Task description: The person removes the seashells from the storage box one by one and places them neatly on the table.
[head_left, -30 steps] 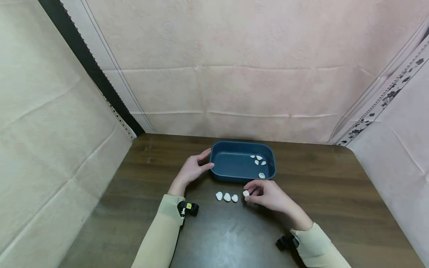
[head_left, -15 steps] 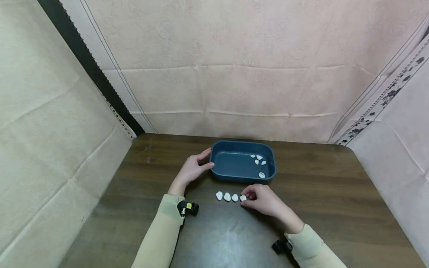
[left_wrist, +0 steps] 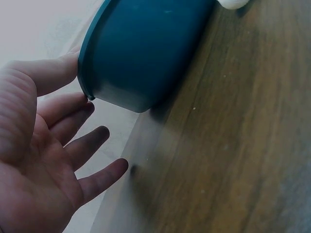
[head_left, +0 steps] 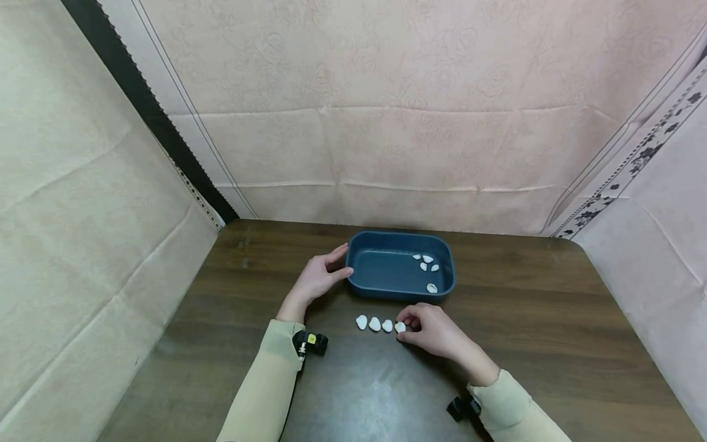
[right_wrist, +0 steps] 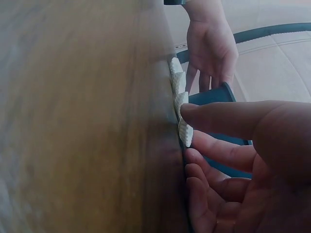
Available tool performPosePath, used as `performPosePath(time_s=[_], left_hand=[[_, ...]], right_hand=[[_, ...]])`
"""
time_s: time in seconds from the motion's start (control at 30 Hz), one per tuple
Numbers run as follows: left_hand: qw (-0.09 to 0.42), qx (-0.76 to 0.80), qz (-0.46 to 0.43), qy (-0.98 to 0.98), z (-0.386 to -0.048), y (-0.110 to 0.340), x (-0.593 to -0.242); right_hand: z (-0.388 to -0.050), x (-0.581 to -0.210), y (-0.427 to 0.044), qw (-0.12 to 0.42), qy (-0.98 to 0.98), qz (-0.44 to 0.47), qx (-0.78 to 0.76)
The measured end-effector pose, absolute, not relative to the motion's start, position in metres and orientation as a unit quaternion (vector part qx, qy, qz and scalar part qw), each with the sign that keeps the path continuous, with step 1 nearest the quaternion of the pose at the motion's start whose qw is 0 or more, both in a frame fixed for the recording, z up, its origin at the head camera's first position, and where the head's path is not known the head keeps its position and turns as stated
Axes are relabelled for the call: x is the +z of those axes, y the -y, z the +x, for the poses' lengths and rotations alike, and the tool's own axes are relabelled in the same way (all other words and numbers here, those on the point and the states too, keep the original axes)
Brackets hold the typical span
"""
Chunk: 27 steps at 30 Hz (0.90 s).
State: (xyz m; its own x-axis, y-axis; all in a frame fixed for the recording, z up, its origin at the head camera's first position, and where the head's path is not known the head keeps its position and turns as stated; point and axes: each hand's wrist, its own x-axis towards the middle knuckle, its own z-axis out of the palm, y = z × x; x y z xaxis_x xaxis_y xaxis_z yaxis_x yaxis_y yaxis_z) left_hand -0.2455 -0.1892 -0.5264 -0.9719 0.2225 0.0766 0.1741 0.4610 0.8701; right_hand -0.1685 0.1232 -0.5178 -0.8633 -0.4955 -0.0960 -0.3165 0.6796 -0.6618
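Observation:
My left hand [head_left: 317,279] rests at the left end of a dark blue rectangular tray [head_left: 394,294]; in the left wrist view, its thumb and a fingertip touch the rim while the other fingers spread loosely. In front of the tray, small white ridged shells lie in a short row on the table, with one shell [head_left: 361,322] at the left end. At the row's right end my right hand [head_left: 436,331] pinches a white shell [right_wrist: 185,133] between thumb and index finger, down at table level. Several more shells [head_left: 432,288] lie inside the tray, toward its right side.
The brown wooden table [head_left: 552,319] has its back edge just behind the tray. Pale cloth [head_left: 386,153] hangs behind the table and at both sides. Black wrist cameras [head_left: 317,345] are strapped at both sleeves.
The right hand has moved slightly left and toward the person, bringing its shell down beside the others at the row's right end. The left hand and tray have stayed in place.

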Motion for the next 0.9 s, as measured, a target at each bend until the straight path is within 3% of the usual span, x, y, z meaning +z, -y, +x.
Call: performPosePath(time_s=[0.9], left_hand=[[0.024, 0.498, 0.117, -0.859, -0.2452, 0.1897, -0.5245]], right_hand=[[-0.1697, -0.5182, -0.1243, 0.128, -0.905, -0.242, -0.327]])
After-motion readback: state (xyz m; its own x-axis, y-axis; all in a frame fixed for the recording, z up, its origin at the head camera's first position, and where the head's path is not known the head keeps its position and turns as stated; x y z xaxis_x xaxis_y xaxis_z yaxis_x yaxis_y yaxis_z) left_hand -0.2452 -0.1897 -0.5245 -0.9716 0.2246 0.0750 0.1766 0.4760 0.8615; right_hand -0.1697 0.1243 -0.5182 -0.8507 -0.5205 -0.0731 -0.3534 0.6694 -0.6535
